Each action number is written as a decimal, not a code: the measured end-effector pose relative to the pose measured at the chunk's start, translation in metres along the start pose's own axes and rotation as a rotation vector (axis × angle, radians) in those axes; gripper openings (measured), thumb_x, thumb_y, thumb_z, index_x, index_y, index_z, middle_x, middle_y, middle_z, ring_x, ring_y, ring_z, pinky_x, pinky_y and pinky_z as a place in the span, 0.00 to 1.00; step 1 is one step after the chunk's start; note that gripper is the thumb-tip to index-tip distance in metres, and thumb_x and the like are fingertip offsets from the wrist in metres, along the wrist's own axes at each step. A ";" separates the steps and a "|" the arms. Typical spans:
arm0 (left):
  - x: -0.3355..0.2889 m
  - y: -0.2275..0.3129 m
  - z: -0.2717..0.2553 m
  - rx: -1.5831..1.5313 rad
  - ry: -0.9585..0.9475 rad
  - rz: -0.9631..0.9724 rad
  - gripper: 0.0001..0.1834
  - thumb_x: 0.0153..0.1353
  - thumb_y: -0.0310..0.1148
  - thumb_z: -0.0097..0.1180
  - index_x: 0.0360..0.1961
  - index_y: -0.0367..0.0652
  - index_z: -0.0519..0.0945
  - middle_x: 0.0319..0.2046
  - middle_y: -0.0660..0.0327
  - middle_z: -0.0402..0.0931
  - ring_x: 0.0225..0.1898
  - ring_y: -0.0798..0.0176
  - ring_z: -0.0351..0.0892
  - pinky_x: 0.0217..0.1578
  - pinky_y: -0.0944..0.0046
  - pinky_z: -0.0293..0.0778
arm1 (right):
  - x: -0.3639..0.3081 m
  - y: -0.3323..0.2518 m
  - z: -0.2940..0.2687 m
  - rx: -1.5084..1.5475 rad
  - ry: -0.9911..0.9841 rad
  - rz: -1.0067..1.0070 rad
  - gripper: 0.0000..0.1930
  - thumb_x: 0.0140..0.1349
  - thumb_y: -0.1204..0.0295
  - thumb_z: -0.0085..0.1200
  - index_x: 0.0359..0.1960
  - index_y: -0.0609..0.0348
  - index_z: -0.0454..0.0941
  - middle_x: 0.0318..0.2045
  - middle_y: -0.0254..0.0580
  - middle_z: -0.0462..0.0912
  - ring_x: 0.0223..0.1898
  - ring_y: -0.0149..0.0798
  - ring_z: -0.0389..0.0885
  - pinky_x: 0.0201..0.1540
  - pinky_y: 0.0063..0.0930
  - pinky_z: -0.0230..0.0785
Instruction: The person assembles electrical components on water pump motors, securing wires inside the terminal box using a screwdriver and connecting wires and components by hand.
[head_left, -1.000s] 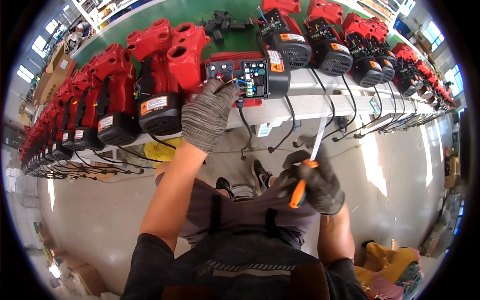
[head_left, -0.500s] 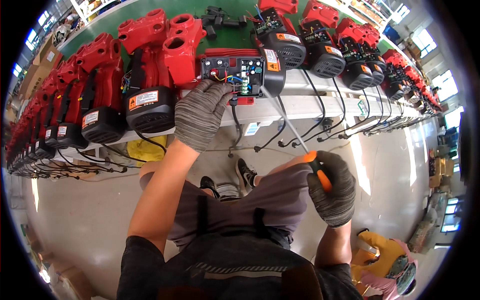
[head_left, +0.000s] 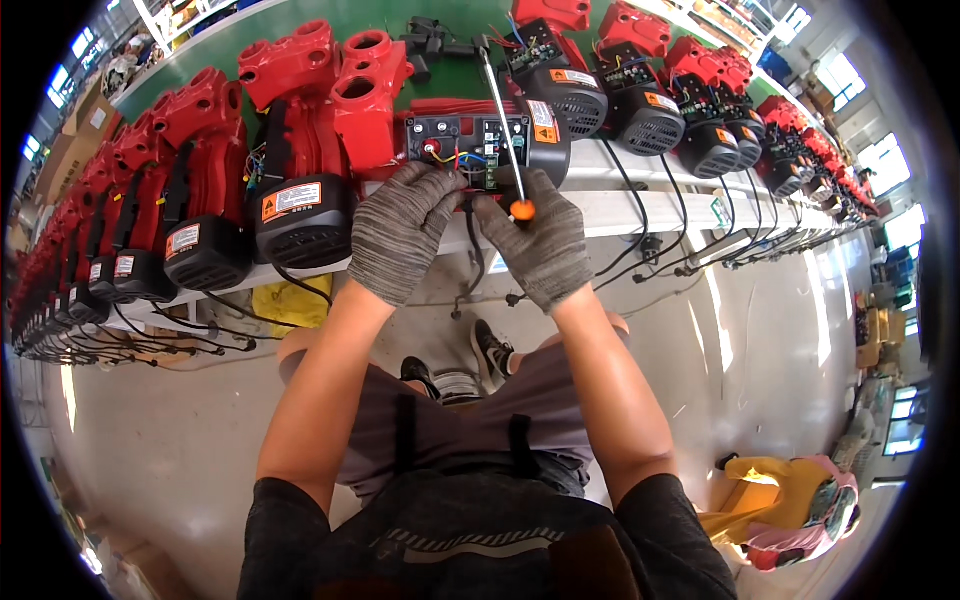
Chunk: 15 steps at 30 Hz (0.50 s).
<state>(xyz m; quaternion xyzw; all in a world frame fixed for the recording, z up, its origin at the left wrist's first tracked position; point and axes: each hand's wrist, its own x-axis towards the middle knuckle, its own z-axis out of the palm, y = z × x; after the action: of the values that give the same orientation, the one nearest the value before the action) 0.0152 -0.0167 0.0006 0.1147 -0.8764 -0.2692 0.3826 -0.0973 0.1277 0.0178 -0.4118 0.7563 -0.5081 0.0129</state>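
Observation:
My gloved left hand is closed in a pinch at the lower edge of an open black control box, where thin coloured wires meet a circuit board. Its fingertips partly hide the wire ends. Just right of it, my gloved right hand grips a screwdriver. The long metal shaft points up and away over the board, and the orange handle end shows beside the fingers, which reach the box's lower edge. The box belongs to a red machine with a black motor cover.
Red machine bodies with black motors line the bench on both sides. Black power cords hang over its white front rail. Black parts lie on the green top behind. Another person is low at the lower right.
My right hand has come up and left from beside my leg to the control box. The screwdriver has swung round, its shaft now pointing away from me. My left hand has stayed almost still.

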 end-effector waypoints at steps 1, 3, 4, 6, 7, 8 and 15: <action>-0.001 0.000 -0.001 0.004 -0.009 0.000 0.11 0.62 0.28 0.61 0.45 0.44 0.86 0.42 0.56 0.81 0.40 0.52 0.84 0.41 0.57 0.80 | 0.002 0.002 0.003 0.016 -0.022 0.030 0.13 0.64 0.70 0.62 0.49 0.61 0.80 0.29 0.45 0.86 0.31 0.35 0.85 0.36 0.31 0.76; 0.000 0.002 -0.001 -0.001 0.000 -0.002 0.11 0.61 0.27 0.61 0.45 0.43 0.86 0.41 0.55 0.82 0.40 0.51 0.84 0.42 0.57 0.79 | 0.006 -0.004 0.001 -0.006 -0.056 0.039 0.13 0.64 0.69 0.63 0.47 0.61 0.81 0.29 0.46 0.86 0.31 0.35 0.86 0.36 0.31 0.76; 0.000 0.003 -0.001 -0.007 0.008 -0.005 0.10 0.61 0.25 0.61 0.44 0.41 0.85 0.39 0.54 0.82 0.41 0.51 0.83 0.44 0.57 0.79 | 0.008 -0.006 0.000 -0.027 -0.089 0.049 0.12 0.63 0.68 0.64 0.45 0.60 0.83 0.30 0.46 0.87 0.32 0.35 0.86 0.36 0.31 0.76; 0.000 0.001 -0.002 0.000 -0.005 0.012 0.11 0.60 0.25 0.61 0.45 0.41 0.85 0.40 0.53 0.82 0.41 0.51 0.83 0.44 0.57 0.79 | 0.009 -0.001 0.002 -0.066 -0.099 0.037 0.11 0.64 0.68 0.64 0.44 0.59 0.83 0.29 0.45 0.87 0.31 0.35 0.86 0.37 0.31 0.76; 0.001 0.000 -0.002 0.004 -0.017 0.027 0.12 0.60 0.25 0.61 0.45 0.41 0.85 0.40 0.53 0.82 0.41 0.50 0.83 0.44 0.57 0.79 | 0.009 0.001 0.003 -0.106 -0.111 0.025 0.10 0.64 0.67 0.63 0.43 0.59 0.84 0.29 0.44 0.87 0.31 0.35 0.85 0.37 0.31 0.76; 0.001 0.000 -0.002 0.004 -0.019 0.028 0.12 0.60 0.25 0.61 0.45 0.41 0.85 0.40 0.53 0.82 0.41 0.50 0.83 0.44 0.57 0.79 | 0.009 0.002 0.005 -0.106 -0.110 0.026 0.10 0.64 0.67 0.63 0.43 0.59 0.84 0.29 0.44 0.87 0.31 0.35 0.85 0.37 0.31 0.76; 0.004 0.005 -0.002 0.022 -0.003 0.001 0.12 0.60 0.24 0.60 0.46 0.40 0.84 0.40 0.51 0.82 0.42 0.49 0.83 0.45 0.57 0.79 | 0.011 0.005 0.008 0.281 -0.124 0.164 0.07 0.65 0.70 0.62 0.40 0.61 0.83 0.26 0.35 0.83 0.21 0.27 0.78 0.24 0.23 0.73</action>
<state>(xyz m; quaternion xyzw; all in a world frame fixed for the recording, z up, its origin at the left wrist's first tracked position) 0.0142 -0.0146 0.0073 0.1179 -0.8800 -0.2595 0.3801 -0.1039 0.1151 0.0139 -0.3733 0.7068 -0.5796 0.1584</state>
